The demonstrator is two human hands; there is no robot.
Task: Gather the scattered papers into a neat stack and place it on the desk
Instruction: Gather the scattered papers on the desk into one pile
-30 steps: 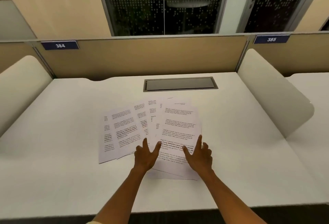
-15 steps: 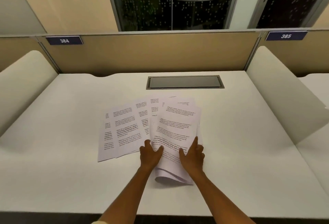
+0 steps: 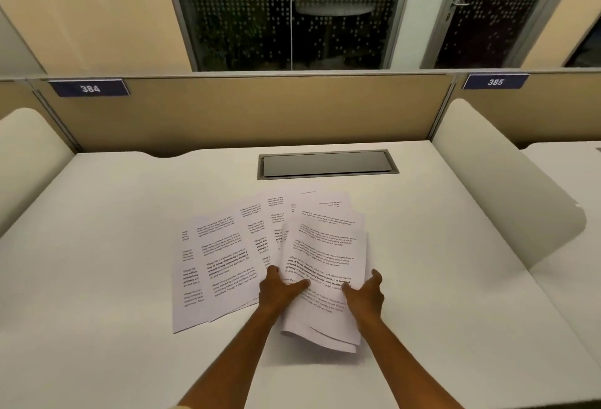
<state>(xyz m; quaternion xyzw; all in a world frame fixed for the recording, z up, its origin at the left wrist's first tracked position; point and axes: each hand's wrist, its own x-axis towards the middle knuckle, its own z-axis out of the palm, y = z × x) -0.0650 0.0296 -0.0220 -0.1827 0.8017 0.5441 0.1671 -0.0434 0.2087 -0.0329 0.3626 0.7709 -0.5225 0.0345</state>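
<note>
My left hand (image 3: 280, 288) and right hand (image 3: 364, 295) sit close together low in the centre of the view, each pinching one side of a small bundle of printed sheets (image 3: 325, 265): the left thumb lies across the bundle's left edge, the right thumb across its right edge, and the other fingers go under the paper where I cannot see them. The bundle's near end curls down and hangs loose between my wrists, its corners uneven; the far end tilts up toward 12 o'clock. From my hands toward 10 and 11 o'clock the remaining papers (image 3: 224, 265) lie flat on the white desk (image 3: 113, 246), fanned and overlapping, the leftmost page sticking out furthest at 9 o'clock. A few more page tops (image 3: 328, 205) peek out behind the bundle at 12 o'clock. Further at 12 o'clock a grey cable hatch (image 3: 327, 164) is set flush in the desk. Behind it runs a tan partition (image 3: 260, 112) with a blue tag reading 384 (image 3: 89, 88) at 10 o'clock and one reading 385 (image 3: 495, 81) at 2 o'clock. A cream side divider (image 3: 507, 187) stands at 3 o'clock and another (image 3: 29, 161) at 9 o'clock.
</note>
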